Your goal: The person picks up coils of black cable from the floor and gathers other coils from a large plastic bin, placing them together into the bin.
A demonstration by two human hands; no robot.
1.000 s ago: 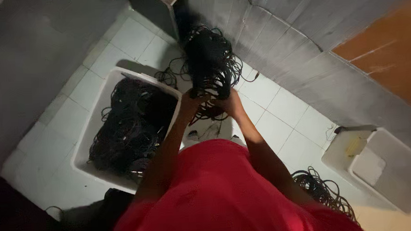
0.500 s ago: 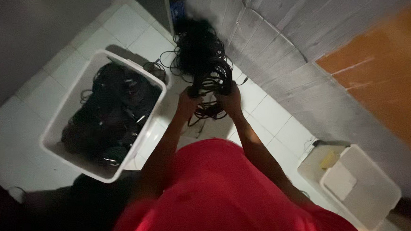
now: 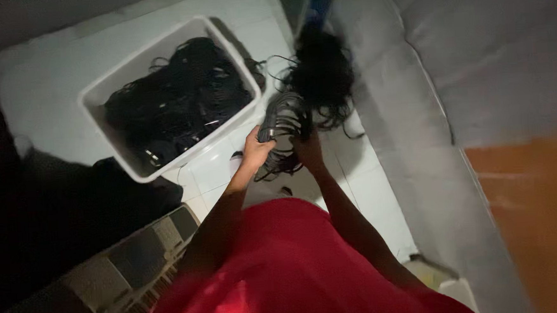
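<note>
Both hands are closed on one bundle of black cables point(image 3: 284, 134) held over the white tiled floor point(image 3: 52, 79): the left hand point(image 3: 255, 152) wraps the near loops, the right hand point(image 3: 308, 150) grips just beside it, partly hidden by the cords. Keeping the loops gathered and lifted would stop trailing ends from snagging. Left of the hands, a white bin point(image 3: 136, 173) already holds a tangle of black cables, its rim near the left wrist. A slatted crate point(image 3: 116, 279) crowds the near left; a grey couch point(image 3: 415, 105) bounds the right. Beyond the bundle a dark tangled mass point(image 3: 322, 71) hangs, leaving only a narrow strip of floor.
</note>
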